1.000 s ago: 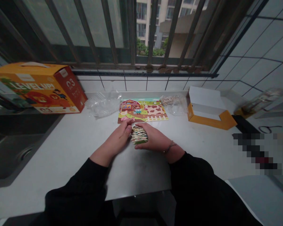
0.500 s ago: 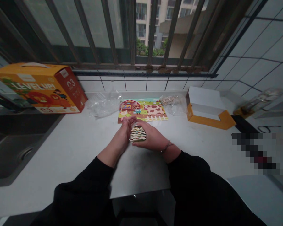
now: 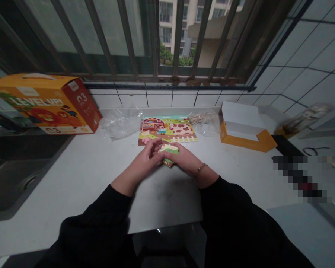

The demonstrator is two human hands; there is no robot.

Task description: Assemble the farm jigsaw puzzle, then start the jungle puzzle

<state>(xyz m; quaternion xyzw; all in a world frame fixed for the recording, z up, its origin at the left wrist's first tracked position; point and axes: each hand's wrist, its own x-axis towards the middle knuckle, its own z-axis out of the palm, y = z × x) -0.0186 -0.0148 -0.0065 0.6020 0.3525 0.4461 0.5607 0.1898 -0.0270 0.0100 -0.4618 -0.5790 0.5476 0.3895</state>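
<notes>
Both hands meet at the middle of the white surface (image 3: 86, 175), holding a small stack of puzzle pieces (image 3: 169, 152) between them. The right hand (image 3: 184, 160) cups the stack from its 3 o'clock side, fingers curled under and around it; the left hand (image 3: 145, 160) closes on it from 9 o'clock, its fingers bent over the near edge. The top piece shows green, white and orange. Whether the stack touches the surface cannot be told. Just past the hands, at 12 o'clock, lies a farm picture board (image 3: 167, 130) with a red barn and a spotted cow. A crumpled clear bag (image 3: 120, 124) lies at 10 o'clock from the stack, and a second bag (image 3: 203, 121) with pale bits at 1 o'clock. An orange box (image 3: 47, 104) stands far out at 10 o'clock, an open tray (image 3: 244, 128) at 2 o'clock, a sink (image 3: 13, 178) at 9 o'clock.
</notes>
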